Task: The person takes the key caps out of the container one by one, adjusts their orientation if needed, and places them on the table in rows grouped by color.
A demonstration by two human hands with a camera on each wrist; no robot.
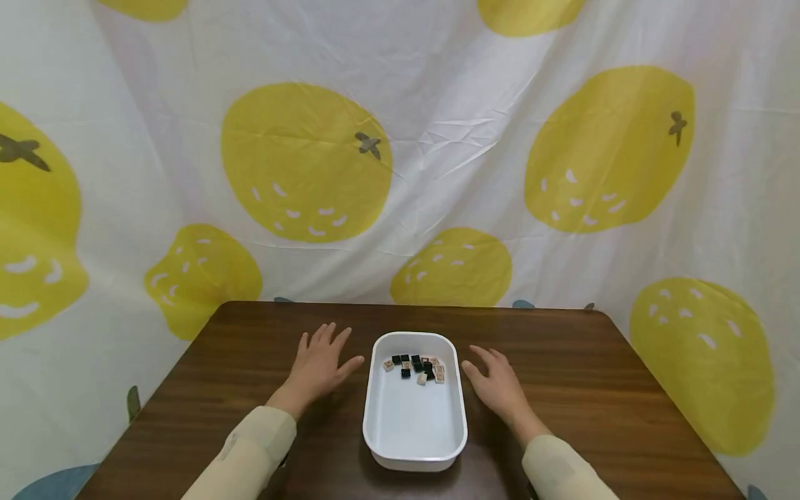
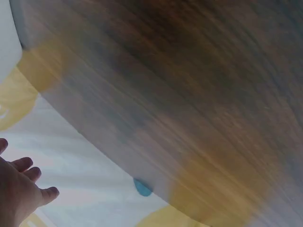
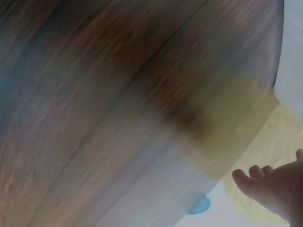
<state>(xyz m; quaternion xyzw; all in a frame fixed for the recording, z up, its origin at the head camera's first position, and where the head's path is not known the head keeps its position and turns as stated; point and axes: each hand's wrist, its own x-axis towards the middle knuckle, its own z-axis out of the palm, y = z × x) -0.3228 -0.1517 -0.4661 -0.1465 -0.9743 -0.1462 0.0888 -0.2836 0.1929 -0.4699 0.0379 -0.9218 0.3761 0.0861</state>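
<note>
A white rectangular tub point(image 1: 414, 430) with rounded corners stands on the table between my two hands. Toward its far end lie several small black tiles point(image 1: 405, 373) and several small beige tiles point(image 1: 440, 375) with markings too small to read. My left hand point(image 1: 317, 367) is to the left of the tub, fingers spread and holding nothing. On the other side my right hand point(image 1: 496, 383) has its fingers loosely extended near the tub's right rim, also holding nothing. Both wrist views show part of a hand, the left point(image 2: 21, 189) and the right point(image 3: 274, 189), beside the tub's white wall.
The dark brown wooden table point(image 1: 594, 396) has rounded far corners. Behind it hangs a white cloth point(image 1: 450, 139) printed with large yellow lemons, reaching down past the table's far edge and sides.
</note>
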